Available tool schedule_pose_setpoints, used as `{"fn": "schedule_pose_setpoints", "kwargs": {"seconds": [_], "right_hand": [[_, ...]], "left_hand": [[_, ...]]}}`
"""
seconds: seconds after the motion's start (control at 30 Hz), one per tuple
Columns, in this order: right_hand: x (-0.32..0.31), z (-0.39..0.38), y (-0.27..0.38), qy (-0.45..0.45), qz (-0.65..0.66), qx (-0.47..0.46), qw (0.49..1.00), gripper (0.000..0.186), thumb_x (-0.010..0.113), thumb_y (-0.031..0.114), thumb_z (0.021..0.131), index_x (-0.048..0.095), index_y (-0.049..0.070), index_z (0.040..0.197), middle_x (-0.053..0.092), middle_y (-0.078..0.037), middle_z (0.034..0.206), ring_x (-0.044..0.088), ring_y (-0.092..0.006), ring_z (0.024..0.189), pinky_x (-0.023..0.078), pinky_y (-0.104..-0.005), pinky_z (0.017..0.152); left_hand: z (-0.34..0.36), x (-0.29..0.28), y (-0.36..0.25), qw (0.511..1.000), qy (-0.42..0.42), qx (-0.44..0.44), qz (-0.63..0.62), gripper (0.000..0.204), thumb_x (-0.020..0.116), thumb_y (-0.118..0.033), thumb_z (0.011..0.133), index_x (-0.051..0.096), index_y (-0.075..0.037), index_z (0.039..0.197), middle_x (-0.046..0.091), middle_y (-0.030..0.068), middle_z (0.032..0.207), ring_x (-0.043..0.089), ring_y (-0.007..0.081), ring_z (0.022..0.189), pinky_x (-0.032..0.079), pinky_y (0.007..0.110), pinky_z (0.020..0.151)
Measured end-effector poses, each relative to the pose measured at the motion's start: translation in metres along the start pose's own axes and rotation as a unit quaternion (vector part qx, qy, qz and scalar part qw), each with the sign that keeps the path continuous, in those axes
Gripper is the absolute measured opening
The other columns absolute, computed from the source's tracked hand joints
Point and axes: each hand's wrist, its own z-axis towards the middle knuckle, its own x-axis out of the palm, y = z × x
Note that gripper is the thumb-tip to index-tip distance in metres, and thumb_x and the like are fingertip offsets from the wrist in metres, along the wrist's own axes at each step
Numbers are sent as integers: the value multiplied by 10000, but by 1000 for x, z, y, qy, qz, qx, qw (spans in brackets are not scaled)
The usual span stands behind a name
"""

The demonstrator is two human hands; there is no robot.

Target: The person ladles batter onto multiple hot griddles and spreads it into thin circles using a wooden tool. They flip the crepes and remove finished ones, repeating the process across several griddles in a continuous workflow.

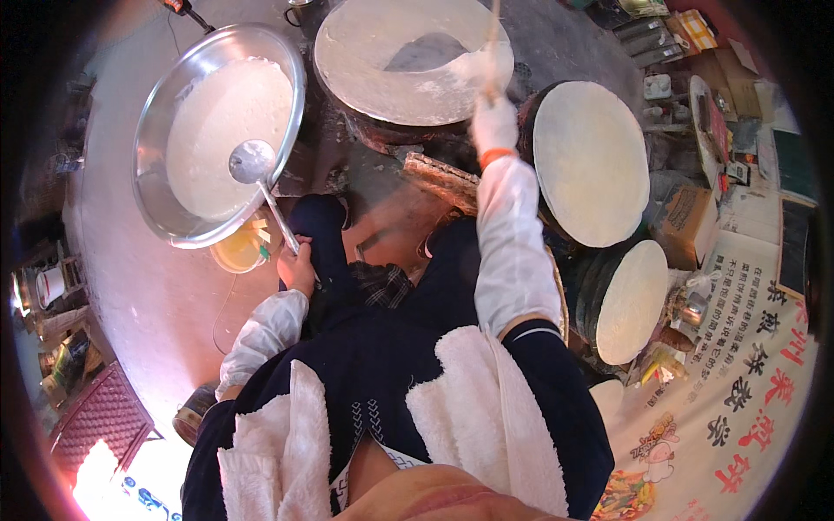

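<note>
My left hand [297, 267] grips the long handle of a metal ladle [252, 161]. The ladle's bowl rests over the pale batter [221, 108] at the near right side of a large steel basin [149, 165]. In a white glove with an orange band at the wrist, my right hand [494, 126] is closed round a thin wooden stick [494, 43], slightly blurred. It reaches over the right edge of a round griddle [408, 100]. Pale batter coats that griddle in a broad ring, leaving a dark bare patch [426, 54] at the middle.
To the right stand two more round griddles, a larger one [592, 165] and a smaller one [632, 302], each with a pale sheet on top. A wooden block [441, 181] lies between my knees and the first griddle. A yellow bucket [239, 250] stands under the basin; a cardboard box [686, 224] sits farther right.
</note>
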Motion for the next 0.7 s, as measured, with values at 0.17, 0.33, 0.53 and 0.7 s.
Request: {"fn": "schedule_pose_setpoints", "kwargs": {"seconds": [0.17, 0.33, 0.53, 0.7], "right_hand": [[-11, -49, 48, 117, -41, 14, 992, 432, 585, 360, 917, 644, 136, 1283, 673, -240, 1120, 623, -438, 1067, 502, -474, 926], [-40, -79, -22, -9, 54, 2, 998, 477, 554, 270, 952, 551, 81, 1390, 641, -237, 1248, 609, -385, 1173, 476, -417, 987], [-3, -109, 4, -25, 4, -26, 999, 488, 570, 244, 949, 528, 153, 1427, 678, -272, 1077, 656, -446, 995, 518, -481, 861], [5, -67, 29, 16, -106, -20, 994, 366, 549, 292, 952, 630, 145, 1278, 696, -247, 999, 657, -445, 952, 522, -523, 838]], "left_hand": [[1, 5, 1, 999, 8, -25, -23, 164, 613, -199, 852, 697, -64, 886, 598, 27, 702, 555, 130, 670, 432, 314, 645], [-1, -3, 1, 998, 28, -38, -48, 157, 620, -189, 847, 694, -54, 877, 562, -3, 687, 511, 102, 645, 407, 291, 617], [3, -9, 1, 995, 30, -62, -73, 139, 621, -165, 851, 698, -53, 880, 567, -20, 718, 498, 83, 670, 394, 269, 626], [-2, -25, -28, 988, 75, -72, -114, 174, 622, -162, 910, 703, -12, 947, 608, 2, 745, 548, 83, 711, 426, 264, 639]]}}
